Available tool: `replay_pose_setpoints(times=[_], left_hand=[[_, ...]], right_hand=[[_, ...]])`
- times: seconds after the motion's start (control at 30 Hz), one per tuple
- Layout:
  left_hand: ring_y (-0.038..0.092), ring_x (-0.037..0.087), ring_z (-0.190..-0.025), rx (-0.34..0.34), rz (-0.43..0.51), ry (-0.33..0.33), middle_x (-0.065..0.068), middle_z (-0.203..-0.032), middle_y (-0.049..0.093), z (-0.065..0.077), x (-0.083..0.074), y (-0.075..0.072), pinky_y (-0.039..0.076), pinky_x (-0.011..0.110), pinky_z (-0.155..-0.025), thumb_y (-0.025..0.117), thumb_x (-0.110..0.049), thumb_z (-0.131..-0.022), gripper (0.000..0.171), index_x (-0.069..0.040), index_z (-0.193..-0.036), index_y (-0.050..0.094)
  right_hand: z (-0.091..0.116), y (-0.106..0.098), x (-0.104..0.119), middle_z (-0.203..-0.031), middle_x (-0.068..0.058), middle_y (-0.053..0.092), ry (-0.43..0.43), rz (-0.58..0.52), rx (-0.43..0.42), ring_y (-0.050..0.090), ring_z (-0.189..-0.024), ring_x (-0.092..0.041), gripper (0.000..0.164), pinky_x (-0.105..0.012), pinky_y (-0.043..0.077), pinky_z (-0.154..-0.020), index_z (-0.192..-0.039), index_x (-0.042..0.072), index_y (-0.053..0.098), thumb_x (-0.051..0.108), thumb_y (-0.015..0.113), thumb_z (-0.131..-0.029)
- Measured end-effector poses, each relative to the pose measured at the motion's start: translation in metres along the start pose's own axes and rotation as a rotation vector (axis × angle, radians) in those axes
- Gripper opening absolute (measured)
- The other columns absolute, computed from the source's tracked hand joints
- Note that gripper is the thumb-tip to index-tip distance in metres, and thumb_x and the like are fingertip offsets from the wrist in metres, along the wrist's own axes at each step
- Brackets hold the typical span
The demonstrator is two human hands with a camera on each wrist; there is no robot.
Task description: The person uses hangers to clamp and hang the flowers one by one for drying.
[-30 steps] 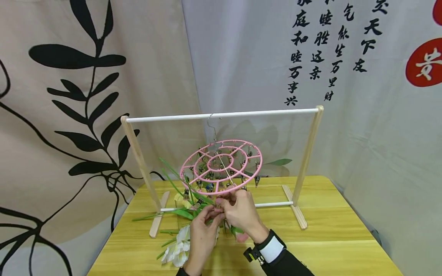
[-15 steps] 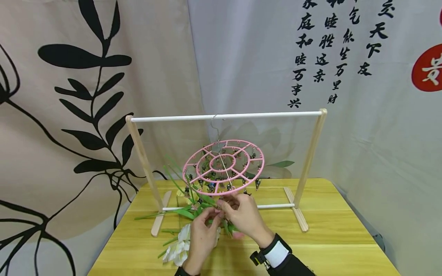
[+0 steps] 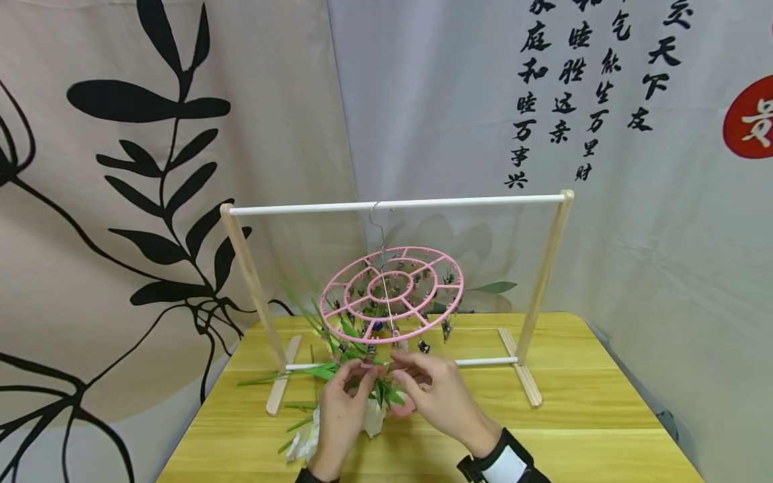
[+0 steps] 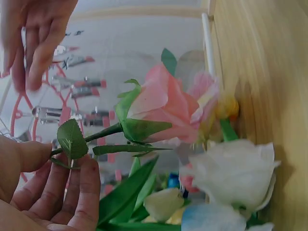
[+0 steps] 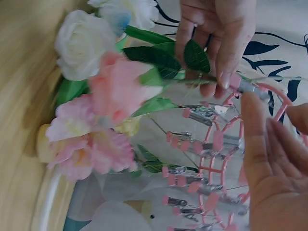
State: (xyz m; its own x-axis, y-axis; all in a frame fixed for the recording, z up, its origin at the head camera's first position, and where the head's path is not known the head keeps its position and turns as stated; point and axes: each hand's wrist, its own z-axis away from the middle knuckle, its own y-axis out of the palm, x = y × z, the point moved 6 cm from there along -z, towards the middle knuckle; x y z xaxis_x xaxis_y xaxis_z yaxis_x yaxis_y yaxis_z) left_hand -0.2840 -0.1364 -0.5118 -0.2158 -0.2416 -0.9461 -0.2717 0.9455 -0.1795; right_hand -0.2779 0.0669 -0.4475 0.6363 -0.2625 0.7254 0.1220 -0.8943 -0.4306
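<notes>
A pink artificial rose (image 4: 161,103) points sideways in the left wrist view, its stem pinched by my left hand (image 3: 345,402) between thumb and fingers. Beside that thumb, a metal clip (image 5: 248,86) with pink tips lines up with the stem in the right wrist view; whether it bites the stem I cannot tell. The clip hangs from a round pink clip hanger (image 3: 374,340). My right hand (image 3: 443,399) hovers close to the hanger's front edge, fingers fairly straight, with nothing visible in them.
A wooden stand with a white top bar (image 3: 290,209) carries the hanger. Several clips dangle beneath it, with pink-white flowers (image 5: 91,139) among them. White flowers (image 4: 233,175) hang or lie low by the left hand. Below is a wooden table (image 3: 574,416).
My right hand has drawn away from the left, toward the right and slightly down. The hanger has turned a little. My left hand has shifted slightly left, still pinching the rose stem.
</notes>
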Motion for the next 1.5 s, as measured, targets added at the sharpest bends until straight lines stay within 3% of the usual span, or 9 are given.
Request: replay_pose_setpoints(times=[0.23,0.47,0.63,0.77,0.9,1.03,1.2,1.37,1.5], left_hand=[[0.083,0.017,-0.110,-0.070,-0.031,0.019,0.008,-0.119,0.088,-0.007,0.003,-0.020,0.066,0.019,-0.084,0.083,-0.020,-0.112,0.017,-0.010,-0.125,0.082],[0.083,0.013,-0.107,-0.125,-0.095,0.020,0.010,-0.120,0.089,-0.014,0.004,-0.038,0.065,0.019,-0.083,0.082,-0.017,-0.112,0.015,-0.009,-0.125,0.081],[0.084,0.023,-0.115,-0.106,-0.119,0.050,0.009,-0.126,0.088,-0.017,0.005,-0.048,0.067,0.023,-0.087,0.081,-0.020,-0.113,0.023,-0.010,-0.134,0.081],[0.084,0.022,-0.115,-0.090,-0.156,0.078,0.008,-0.128,0.087,-0.017,0.009,-0.061,0.066,0.020,-0.090,0.080,-0.020,-0.114,0.027,-0.012,-0.140,0.080],[0.084,0.021,-0.108,-0.088,-0.259,0.075,0.007,-0.120,0.088,-0.015,0.017,-0.078,0.065,0.018,-0.086,0.080,-0.018,-0.113,0.022,-0.013,-0.134,0.084],[0.084,0.023,-0.100,-0.048,-0.461,0.083,0.006,-0.110,0.088,-0.014,0.029,-0.089,0.066,0.028,-0.082,0.080,-0.012,-0.112,0.012,-0.010,-0.122,0.087],[0.081,0.034,-0.104,-0.001,-0.666,0.090,0.015,-0.114,0.084,-0.010,0.045,-0.107,0.067,0.050,-0.087,0.070,0.006,-0.110,0.022,-0.002,-0.126,0.084],[0.082,0.035,-0.103,0.148,-0.735,0.039,0.015,-0.115,0.084,-0.012,0.060,-0.114,0.069,0.052,-0.083,0.073,0.016,-0.103,0.033,-0.005,-0.125,0.087],[0.082,0.023,-0.094,0.237,-0.707,-0.007,0.007,-0.107,0.087,-0.018,0.071,-0.104,0.069,0.043,-0.079,0.079,0.001,-0.107,0.017,-0.009,-0.118,0.088]], right_hand=[[0.022,-0.009,-0.016,-0.118,-0.007,0.090,-0.022,0.065,-0.035,0.083,-0.092,-0.007,0.014,-0.027,0.071,-0.079,-0.125,0.015,0.086,0.012,0.077,-0.115],[0.038,-0.010,-0.045,-0.109,-0.004,0.089,0.065,0.071,0.064,0.083,-0.086,-0.009,0.013,-0.028,0.071,-0.078,-0.121,0.014,0.087,0.015,0.075,-0.116],[0.048,-0.012,-0.060,-0.104,0.002,0.087,0.149,0.066,0.143,0.082,-0.085,-0.010,0.012,-0.024,0.068,-0.074,-0.116,0.016,0.087,0.015,0.074,-0.116],[0.054,-0.013,-0.067,-0.099,0.003,0.087,0.182,0.067,0.181,0.082,-0.083,-0.013,0.013,-0.023,0.064,-0.070,-0.113,0.016,0.087,0.016,0.075,-0.116],[0.058,-0.009,-0.071,-0.095,0.004,0.086,0.202,0.078,0.202,0.079,-0.081,-0.010,0.013,-0.022,0.063,-0.069,-0.113,0.018,0.088,0.017,0.075,-0.116],[0.060,0.000,-0.072,-0.094,0.001,0.086,0.187,0.111,0.217,0.078,-0.080,-0.006,0.012,-0.021,0.063,-0.070,-0.111,0.018,0.088,0.015,0.076,-0.115],[0.063,0.015,-0.072,-0.095,-0.003,0.086,0.158,0.131,0.242,0.075,-0.081,0.000,0.012,-0.020,0.062,-0.070,-0.111,0.015,0.088,0.013,0.076,-0.114],[0.063,0.028,-0.071,-0.098,-0.005,0.087,0.177,0.095,0.279,0.077,-0.083,-0.005,0.013,-0.020,0.063,-0.073,-0.113,0.014,0.088,0.014,0.075,-0.115],[0.062,0.033,-0.069,-0.099,-0.006,0.087,0.186,0.074,0.303,0.077,-0.084,-0.006,0.013,-0.020,0.063,-0.073,-0.113,0.014,0.088,0.015,0.075,-0.116]])
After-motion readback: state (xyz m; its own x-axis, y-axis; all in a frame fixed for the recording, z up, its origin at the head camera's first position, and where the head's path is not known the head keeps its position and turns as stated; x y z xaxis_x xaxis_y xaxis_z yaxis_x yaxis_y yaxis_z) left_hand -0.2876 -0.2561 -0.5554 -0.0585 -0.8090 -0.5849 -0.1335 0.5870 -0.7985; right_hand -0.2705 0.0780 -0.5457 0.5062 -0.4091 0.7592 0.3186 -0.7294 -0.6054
